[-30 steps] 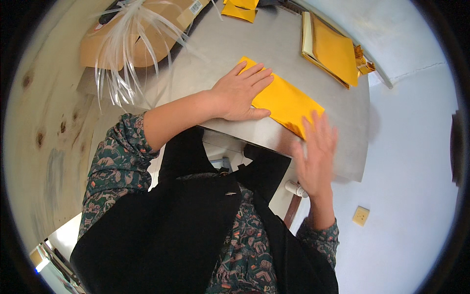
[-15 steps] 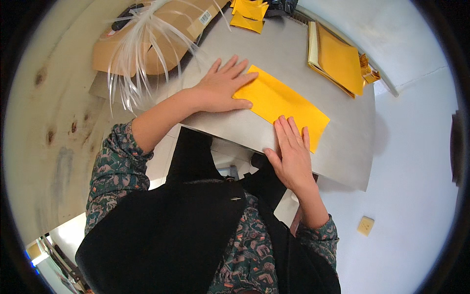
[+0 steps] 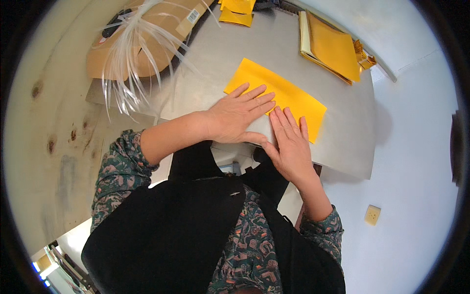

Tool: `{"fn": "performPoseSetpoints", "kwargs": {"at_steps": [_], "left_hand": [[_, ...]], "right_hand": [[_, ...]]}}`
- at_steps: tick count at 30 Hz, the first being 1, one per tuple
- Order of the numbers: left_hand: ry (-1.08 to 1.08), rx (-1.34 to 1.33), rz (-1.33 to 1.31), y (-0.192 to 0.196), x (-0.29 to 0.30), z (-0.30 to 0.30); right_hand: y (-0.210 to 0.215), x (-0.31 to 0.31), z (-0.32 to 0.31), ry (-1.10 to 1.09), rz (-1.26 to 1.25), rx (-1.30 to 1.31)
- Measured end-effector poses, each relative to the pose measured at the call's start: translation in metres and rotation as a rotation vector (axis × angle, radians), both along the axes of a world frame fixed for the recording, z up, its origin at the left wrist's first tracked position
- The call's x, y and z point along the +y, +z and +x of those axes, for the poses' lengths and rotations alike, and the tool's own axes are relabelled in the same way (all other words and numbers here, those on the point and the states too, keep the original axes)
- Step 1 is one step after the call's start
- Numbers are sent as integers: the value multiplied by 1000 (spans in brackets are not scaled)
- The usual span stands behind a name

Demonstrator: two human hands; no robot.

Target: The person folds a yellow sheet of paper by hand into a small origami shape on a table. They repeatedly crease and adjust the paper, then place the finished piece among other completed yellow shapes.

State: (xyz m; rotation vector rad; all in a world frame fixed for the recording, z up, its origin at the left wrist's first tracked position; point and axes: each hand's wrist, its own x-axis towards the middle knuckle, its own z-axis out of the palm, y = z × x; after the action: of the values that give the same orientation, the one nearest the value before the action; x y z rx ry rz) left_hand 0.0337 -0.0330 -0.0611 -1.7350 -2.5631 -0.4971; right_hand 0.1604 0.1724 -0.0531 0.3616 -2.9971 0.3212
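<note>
Resting flat on the near side of a yellow paper sheet [image 3: 289,93], the left hand [image 3: 237,113] has its fingers straight and a little parted, thumb stretched out toward the other thumb. Just to its right, the right hand [image 3: 293,149] also lays extended fingers on the sheet, thumb spread wide; neither grips anything. The rectangular sheet lies on a grey table [image 3: 345,142], its long axis slanting from far left to near right. Farther right sits a yellow paper stack [image 3: 335,49].
</note>
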Motion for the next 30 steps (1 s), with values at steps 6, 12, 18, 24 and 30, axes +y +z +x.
{"fn": "performPoseSetpoints", "kwargs": {"at_steps": [6, 12, 18, 24, 30], "left_hand": [[-22, 71, -85, -3, -4, -4], [-36, 71, -86, 3, -4, -2], [-52, 69, -106, 6, -28, 23], [-72, 61, 64, 0, -56, 29], [-22, -32, 246, 24, -79, 2]], "right_hand": [[14, 32, 32, -143, 33, -48], [15, 54, 58, -203, 83, -26], [-5, 51, 66, -95, -94, 238], [-7, 50, 65, -18, -259, 391], [27, 63, 55, -66, -602, 386]]}}
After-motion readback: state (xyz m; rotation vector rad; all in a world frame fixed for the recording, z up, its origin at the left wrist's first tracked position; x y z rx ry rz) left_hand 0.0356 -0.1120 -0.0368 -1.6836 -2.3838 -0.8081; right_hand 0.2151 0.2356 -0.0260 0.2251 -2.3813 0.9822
